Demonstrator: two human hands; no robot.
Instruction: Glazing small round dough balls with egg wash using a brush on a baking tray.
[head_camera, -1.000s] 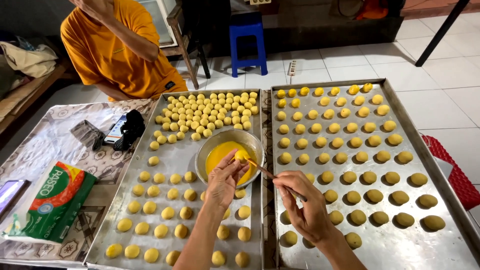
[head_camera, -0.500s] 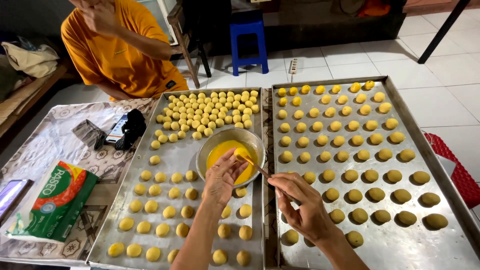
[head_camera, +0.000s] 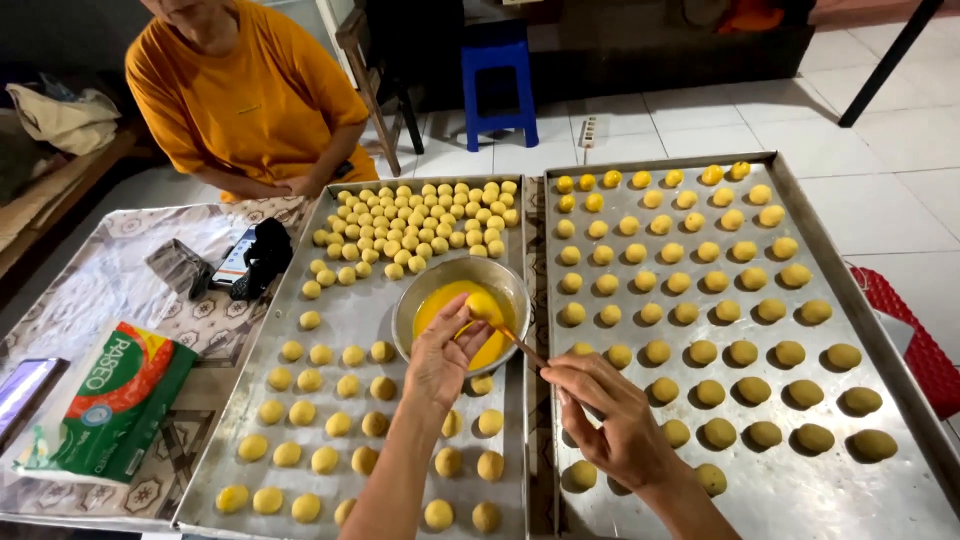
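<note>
Meanwhile, left hand (head_camera: 440, 362) pinching dough ball (head_camera: 484, 303), right hand (head_camera: 612, 418) gripping brush (head_camera: 520, 343); green packet (head_camera: 112, 402) far left.

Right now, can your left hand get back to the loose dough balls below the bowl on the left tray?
Probably yes. The left hand holds one dough ball over the metal bowl, and the loose balls lie just beside its wrist on the left tray, with nothing between. It would first have to put down the ball it holds.

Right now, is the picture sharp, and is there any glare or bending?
Head view: mostly sharp; soft sheen on the right tray and bowl rim, no harsh glare; short shadows under the dough balls; tray edges splay outward, wide-lens distortion; left hand and right hand crisp.
</note>
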